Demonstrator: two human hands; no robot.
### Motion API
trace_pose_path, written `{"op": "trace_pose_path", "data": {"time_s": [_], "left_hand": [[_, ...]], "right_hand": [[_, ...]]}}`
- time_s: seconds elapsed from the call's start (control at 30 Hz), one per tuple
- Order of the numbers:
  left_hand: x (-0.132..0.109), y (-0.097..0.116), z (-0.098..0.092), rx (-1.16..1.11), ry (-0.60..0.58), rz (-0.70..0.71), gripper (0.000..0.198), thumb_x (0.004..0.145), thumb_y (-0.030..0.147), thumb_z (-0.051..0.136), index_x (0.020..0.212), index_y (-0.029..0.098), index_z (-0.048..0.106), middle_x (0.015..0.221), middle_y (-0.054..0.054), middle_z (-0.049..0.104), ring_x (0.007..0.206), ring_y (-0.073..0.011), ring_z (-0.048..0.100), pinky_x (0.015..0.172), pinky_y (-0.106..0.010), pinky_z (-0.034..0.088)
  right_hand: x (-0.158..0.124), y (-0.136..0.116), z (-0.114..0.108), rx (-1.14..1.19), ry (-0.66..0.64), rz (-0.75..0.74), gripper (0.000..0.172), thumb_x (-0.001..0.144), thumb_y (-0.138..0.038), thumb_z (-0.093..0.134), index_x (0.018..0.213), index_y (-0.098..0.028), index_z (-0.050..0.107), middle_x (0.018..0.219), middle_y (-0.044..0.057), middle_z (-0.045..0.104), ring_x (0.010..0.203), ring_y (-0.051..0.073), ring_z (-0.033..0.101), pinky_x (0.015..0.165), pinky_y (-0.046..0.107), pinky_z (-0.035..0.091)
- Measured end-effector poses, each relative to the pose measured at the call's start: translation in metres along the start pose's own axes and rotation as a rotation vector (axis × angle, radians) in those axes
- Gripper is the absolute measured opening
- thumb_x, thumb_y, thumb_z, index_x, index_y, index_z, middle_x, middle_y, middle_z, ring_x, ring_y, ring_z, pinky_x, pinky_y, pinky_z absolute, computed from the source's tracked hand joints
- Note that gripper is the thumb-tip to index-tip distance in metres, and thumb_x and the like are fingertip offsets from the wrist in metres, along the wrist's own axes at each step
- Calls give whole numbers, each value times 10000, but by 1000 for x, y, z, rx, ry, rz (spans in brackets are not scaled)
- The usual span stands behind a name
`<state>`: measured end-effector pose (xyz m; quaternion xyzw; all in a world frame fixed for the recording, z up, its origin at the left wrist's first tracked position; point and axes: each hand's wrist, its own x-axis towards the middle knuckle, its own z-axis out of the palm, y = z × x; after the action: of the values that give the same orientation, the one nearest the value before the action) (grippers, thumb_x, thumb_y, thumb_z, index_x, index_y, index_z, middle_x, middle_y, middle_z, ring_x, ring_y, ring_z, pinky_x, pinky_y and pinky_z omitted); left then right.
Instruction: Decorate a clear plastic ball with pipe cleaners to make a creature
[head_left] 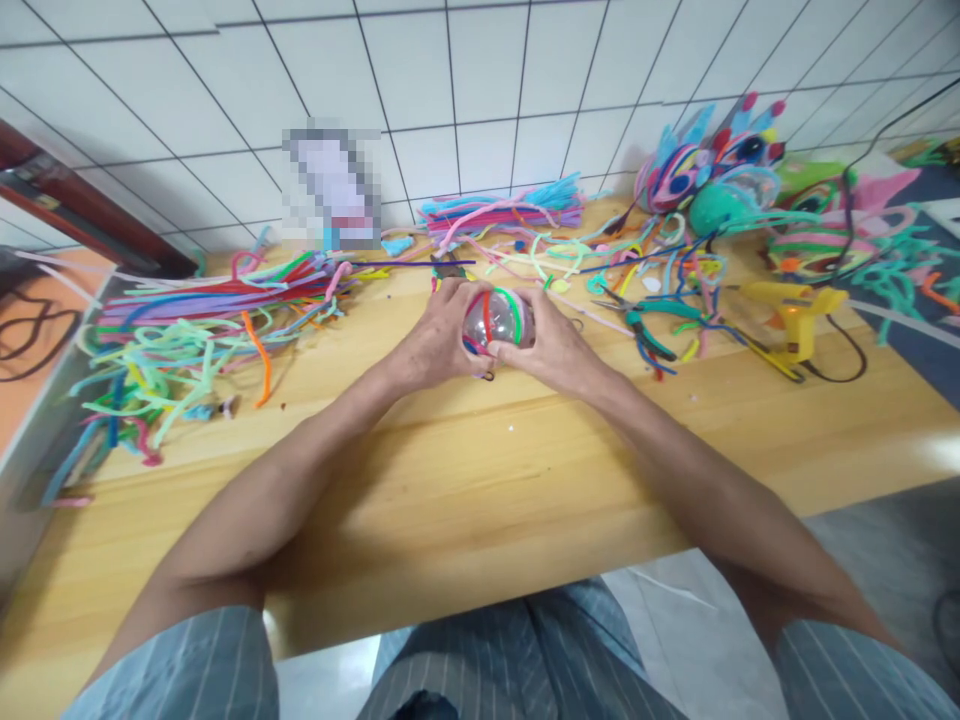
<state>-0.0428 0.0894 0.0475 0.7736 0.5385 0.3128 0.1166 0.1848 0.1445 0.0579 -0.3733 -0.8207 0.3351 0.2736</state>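
Observation:
Between both hands is a clear plastic ball (504, 322) with a red strip and a green strip running over it, held just above the wooden table. My left hand (442, 335) is wrapped round the ball's left side, its fingers at the back. From the right, my right hand (549, 340) grips the other side, with a thumb lying across the lower front. A small dark loop shows under the ball. Behind the left fingers lies a dark object, partly hidden, that I cannot make out.
Bundles of pipe cleaners (225, 300) cover the left, with more at the back (502, 210). To the right lie pliers (651, 325) and a yellow hot glue gun (795, 315) with its cord. Colourful decorated balls (712, 190) stand at the back right, before the tiled wall (495, 90).

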Motion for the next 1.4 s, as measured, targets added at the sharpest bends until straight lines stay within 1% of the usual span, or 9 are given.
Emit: {"op": "trace_pose_path", "data": {"time_s": [0.27, 0.4, 0.5, 0.63, 0.73, 0.8, 0.87, 1.2, 1.4], "left_hand": [[0, -4, 2, 7, 5, 5, 1008, 702, 427, 1027, 1562, 283, 522, 1492, -141, 618, 1440, -382, 569, 1274, -607, 525], [-1, -5, 1, 2, -11, 25, 1009, 716, 430, 1019, 1578, 281, 517, 1508, -149, 618, 1466, -391, 562, 1302, -616, 502], [0, -5, -3, -9, -35, 14, 1031, 718, 524, 1034, 1584, 288, 528, 1530, -156, 607, 1474, -395, 550, 1305, -618, 500], [2, -4, -16, -64, -119, 17, 1108, 706, 747, 1013, 1600, 288, 549, 1510, -152, 618, 1476, -397, 541, 1318, -609, 492], [3, -4, -27, -127, -189, 3, 980, 871, 877, 822, 1615, 292, 566, 1482, -136, 627, 1443, -368, 573, 1312, -587, 498], [4, -5, -30, -144, -195, -19, 875, 984, 880, 684, 1618, 288, 574, 1482, -131, 623, 1438, -350, 581, 1312, -573, 496], [4, -6, -29, -141, -184, -25, 837, 1022, 862, 645, 1615, 276, 579, 1489, -135, 623, 1436, -347, 578, 1306, -565, 498], [5, -13, -22, -135, -128, 38, 813, 1029, 851, 653, 1600, 275, 599, 1390, -132, 661, 1352, -326, 608, 1238, -533, 540], [5, -13, -25, -139, -131, 44, 841, 1011, 876, 666, 1593, 271, 611, 1413, -125, 676, 1376, -329, 602, 1265, -547, 520]], "right_hand": [[0, 2, -10, 59, -63, -24, 697, 836, -413, 885, 1454, -279, 593, 1450, 126, 759, 1311, 378, 757, 1159, 637, 637], [-1, 1, -9, 13, -53, -39, 725, 826, -365, 890, 1482, -277, 594, 1442, 130, 765, 1312, 379, 757, 1146, 612, 642], [-2, 1, -5, -33, -36, -46, 767, 812, -323, 894, 1513, -271, 588, 1453, 136, 759, 1352, 393, 745, 1162, 606, 633], [-3, 0, -1, -61, -23, -54, 789, 822, -327, 901, 1543, -260, 588, 1485, 156, 744, 1381, 407, 735, 1188, 620, 620], [-2, 2, 0, -55, -26, -68, 782, 847, -398, 911, 1551, -281, 591, 1498, 151, 743, 1372, 409, 736, 1174, 629, 629], [-1, 5, -1, -42, -28, -92, 787, 864, -434, 908, 1564, -276, 582, 1512, 155, 736, 1378, 409, 732, 1171, 638, 628], [0, 9, -1, -28, -34, -134, 809, 874, -434, 901, 1587, -255, 564, 1531, 169, 725, 1400, 409, 721, 1185, 646, 618], [-1, 22, 4, -61, -46, -253, 940, 913, -468, 901, 1709, -266, 444, 1596, 206, 665, 1476, 433, 678, 1226, 684, 592], [-1, 31, 6, -87, -44, -299, 1011, 901, -457, 924, 1739, -281, 386, 1633, 215, 628, 1517, 445, 645, 1241, 702, 578]]}}
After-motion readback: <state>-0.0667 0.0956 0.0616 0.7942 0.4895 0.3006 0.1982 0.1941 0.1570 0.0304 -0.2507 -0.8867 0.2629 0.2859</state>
